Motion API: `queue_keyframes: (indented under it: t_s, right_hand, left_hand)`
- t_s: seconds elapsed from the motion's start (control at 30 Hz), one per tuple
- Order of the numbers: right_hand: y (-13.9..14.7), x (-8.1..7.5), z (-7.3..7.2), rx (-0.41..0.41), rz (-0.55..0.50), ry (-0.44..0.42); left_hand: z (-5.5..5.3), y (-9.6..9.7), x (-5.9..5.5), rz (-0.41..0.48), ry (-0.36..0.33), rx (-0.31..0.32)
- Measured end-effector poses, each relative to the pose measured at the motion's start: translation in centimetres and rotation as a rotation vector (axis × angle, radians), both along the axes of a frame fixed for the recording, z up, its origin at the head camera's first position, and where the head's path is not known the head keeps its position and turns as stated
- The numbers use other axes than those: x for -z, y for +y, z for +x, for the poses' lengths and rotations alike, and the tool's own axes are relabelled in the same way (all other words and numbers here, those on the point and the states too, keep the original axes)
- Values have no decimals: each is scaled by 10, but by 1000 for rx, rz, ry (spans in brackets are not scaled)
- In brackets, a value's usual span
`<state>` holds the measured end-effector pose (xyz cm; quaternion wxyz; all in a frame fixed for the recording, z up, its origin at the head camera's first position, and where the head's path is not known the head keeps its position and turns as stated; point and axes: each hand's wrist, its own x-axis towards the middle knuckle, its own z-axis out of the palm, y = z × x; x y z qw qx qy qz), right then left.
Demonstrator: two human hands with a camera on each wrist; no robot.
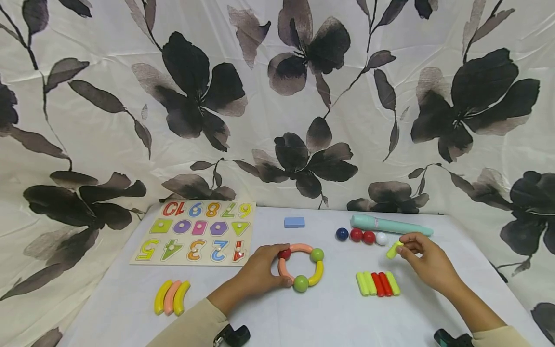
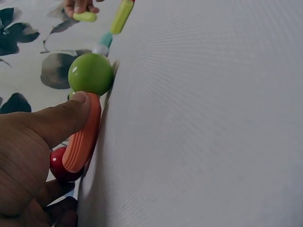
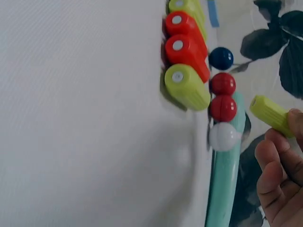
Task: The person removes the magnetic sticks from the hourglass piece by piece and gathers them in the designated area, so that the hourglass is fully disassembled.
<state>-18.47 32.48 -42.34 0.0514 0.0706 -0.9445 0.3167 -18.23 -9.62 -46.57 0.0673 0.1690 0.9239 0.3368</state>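
Observation:
A ring of curved coloured rods and balls [image 1: 318, 273] lies on the white table. My left hand [image 1: 260, 270] holds its left side, with the thumb on an orange curved rod [image 2: 84, 137] and the fingers near a red ball [image 2: 60, 164]. Two green balls [image 1: 301, 283] and a yellow curved rod belong to the ring. Between thumb and fingers, my right hand [image 1: 429, 262] pinches a yellow-green rod [image 3: 271, 115] above the table. Below it lies a row of yellow-green and red straight rods [image 1: 380, 284], whose ends show round metallic discs in the right wrist view.
Blue, red and white balls [image 1: 368, 237] line up before a teal cylinder [image 1: 390, 224]. A blue block [image 1: 294, 222] lies at the back. On the left are a number-and-shape puzzle board [image 1: 173, 262] and three curved rods [image 1: 171, 298]. A floral cloth [image 1: 303, 111] hangs behind.

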Motion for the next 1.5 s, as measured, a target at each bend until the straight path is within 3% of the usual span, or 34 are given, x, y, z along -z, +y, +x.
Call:
queue_keyframes:
  t_s: [0.23,0.63,0.83,1.3,1.5]
  right_hand:
    - [17,2,6,-28,-16,-39]
    - [23,12,7,-149,12,-249]
    - [18,16,7,-154,50,-303]
    - [15,24,7,-179,99,-292]
    - [6,20,7,-115,183,-259]
  left_hand:
    - [0,0,1,-3,8,2]
    - [0,0,2,-2,12,7]
    - [-1,1,4,15,19,24]
    - [-1,1,5,12,27,25]
    - [-2,-1,5,2,-2,16]
